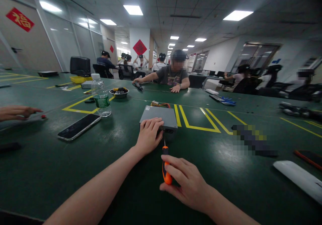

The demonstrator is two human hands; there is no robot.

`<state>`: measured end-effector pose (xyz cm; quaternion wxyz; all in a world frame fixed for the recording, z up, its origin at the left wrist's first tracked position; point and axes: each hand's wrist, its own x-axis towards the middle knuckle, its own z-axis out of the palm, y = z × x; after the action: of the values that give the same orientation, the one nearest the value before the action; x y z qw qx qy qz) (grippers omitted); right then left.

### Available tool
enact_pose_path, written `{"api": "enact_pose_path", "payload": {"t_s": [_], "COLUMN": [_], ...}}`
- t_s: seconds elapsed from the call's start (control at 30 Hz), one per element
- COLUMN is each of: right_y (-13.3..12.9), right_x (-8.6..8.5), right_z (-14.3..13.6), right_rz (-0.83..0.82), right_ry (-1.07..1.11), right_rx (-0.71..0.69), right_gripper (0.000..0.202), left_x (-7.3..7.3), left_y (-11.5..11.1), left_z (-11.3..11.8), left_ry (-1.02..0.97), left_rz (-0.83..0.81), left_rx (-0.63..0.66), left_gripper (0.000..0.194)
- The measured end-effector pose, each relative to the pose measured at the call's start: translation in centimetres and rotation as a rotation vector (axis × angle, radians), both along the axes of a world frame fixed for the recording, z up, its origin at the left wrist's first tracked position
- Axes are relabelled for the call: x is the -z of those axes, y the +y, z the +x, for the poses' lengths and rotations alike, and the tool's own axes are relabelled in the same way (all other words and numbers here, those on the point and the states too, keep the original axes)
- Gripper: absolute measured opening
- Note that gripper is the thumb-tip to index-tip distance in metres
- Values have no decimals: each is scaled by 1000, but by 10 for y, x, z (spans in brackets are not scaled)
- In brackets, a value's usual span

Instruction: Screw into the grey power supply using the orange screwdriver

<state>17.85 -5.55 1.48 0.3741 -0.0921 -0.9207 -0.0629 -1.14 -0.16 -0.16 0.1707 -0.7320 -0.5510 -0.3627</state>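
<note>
Our left hand (pixel 150 136) lies over the near left part of a grey metal box (pixel 161 115), its fingers spread on the top and bent at the near edge, holding it against the green table (pixel 120 184). The box is boxy and flat-topped, with a small pale label (pixel 147 108) at its far left corner, a dark socket in the near side and a bundle of coloured wires (pixel 161 104) at the far side. Our right hand (pixel 187 181) grips a screwdriver (pixel 166 171) by its orange and black handle, fingers closed round it, the thin shaft pointing at the box's near side. We cannot tell whether the tip touches. A clear bottle (pixel 101 99) and a phone (pixel 79 127) are to the left.
</note>
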Motion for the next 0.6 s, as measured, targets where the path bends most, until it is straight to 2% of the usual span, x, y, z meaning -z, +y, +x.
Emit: {"api": "enact_pose_path", "payload": {"t_s": [0.1,0.2,0.3,0.4,0.6], "right_y": [-4,-5,-3,0,-4], "right_x": [-6,-9,-5,1,-1], "right_z": [-2,-4,-5,-4,-2], "right_rz": [8,59,97,63,-24], "right_ry": [-81,-74,-12,34,-93], "right_rx": [17,23,-5,-26,7], "right_gripper": [29,26,18,14,30], "left_x": [0,-1,-1,-1,0], "left_y": [0,-1,-1,-1,0], "left_z": [0,0,0,0,0], "left_ry": [-3,-3,-2,-5,-1], "left_rz": [-6,-3,7,9,10], "left_rx": [8,13,6,5,-2], "left_gripper": [28,27,27,28,29]}}
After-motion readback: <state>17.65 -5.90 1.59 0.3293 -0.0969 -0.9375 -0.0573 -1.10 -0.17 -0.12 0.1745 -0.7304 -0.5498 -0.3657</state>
